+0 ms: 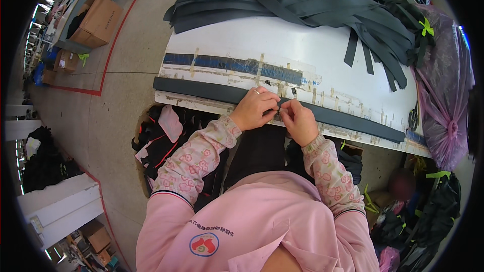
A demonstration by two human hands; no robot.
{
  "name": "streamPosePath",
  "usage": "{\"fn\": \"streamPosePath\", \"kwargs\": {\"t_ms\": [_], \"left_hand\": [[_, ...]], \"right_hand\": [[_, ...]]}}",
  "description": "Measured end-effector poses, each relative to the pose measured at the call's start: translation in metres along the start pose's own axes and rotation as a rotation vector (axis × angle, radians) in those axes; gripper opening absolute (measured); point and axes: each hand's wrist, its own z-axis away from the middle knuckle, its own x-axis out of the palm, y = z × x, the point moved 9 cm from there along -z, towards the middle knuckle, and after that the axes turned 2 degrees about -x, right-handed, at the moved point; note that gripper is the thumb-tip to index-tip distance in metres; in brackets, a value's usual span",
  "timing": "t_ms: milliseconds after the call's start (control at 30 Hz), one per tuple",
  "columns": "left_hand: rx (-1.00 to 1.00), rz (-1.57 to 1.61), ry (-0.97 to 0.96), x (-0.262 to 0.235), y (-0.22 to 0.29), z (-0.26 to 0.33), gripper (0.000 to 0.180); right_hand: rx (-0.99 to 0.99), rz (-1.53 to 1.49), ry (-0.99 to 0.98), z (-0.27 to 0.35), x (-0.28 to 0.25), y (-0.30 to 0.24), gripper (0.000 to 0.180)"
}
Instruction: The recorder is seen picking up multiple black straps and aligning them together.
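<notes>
A long dark grey fabric strip (348, 121) lies flat along the near edge of the white table (237, 35). Over its middle, my left hand (253, 109) and my right hand (300, 122) meet with fingertips almost touching. Both have their fingers curled into a pinch by the strip's near edge. Whatever sits between the fingertips is too small and covered to make out. Just beyond my hands, a small dark scrap (294, 91) rests on the tabletop.
A big heap of similar dark strips (282, 0) covers the table's far side. Scissors (413, 119) lie at the right end, beside a purple plastic bag (446, 90). Dark and pink fabric pieces (166, 136) fill a box below the table. Cardboard boxes (98, 19) stand far left.
</notes>
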Motion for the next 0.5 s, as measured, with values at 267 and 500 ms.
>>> {"fn": "streamPosePath", "kwargs": {"t_ms": [267, 500], "left_hand": [[-0.005, 0.025, -0.001, 0.001, 0.001, -0.003, 0.011], [-0.015, 0.033, -0.104, 0.003, 0.006, -0.013, 0.011]], "right_hand": [[-0.024, -0.045, -0.015, 0.006, -0.014, 0.006, 0.012], [0.262, -0.226, 0.238, 0.049, -0.148, 0.111, 0.010]]}}
